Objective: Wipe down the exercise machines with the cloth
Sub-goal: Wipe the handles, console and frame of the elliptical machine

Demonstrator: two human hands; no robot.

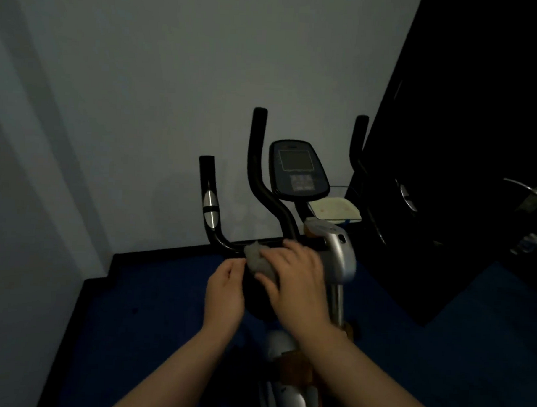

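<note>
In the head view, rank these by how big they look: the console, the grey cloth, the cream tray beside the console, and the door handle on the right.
1. Console, clearly largest.
2. Cream tray and grey cloth: look about alike; the right hand covers part of the cloth, so no ranking.
3. Door handle, smallest.

Cloth [257, 259] at frame centre: plain grey, no pattern. Handlebar [256, 172] of the exercise machine: black throughout; the left grip carries two silver oval plates [210, 208]. Console [298, 170], centre right: dark blue-grey with a grey screen. Machine housing [340, 252] below it: silver, with orange accents. Floor [151, 315], lower frame: deep blue, edged by a black skirting. Wall [143, 90], upper left: pale grey, plain. Door [463, 150], right: black, with a silver lever
</note>
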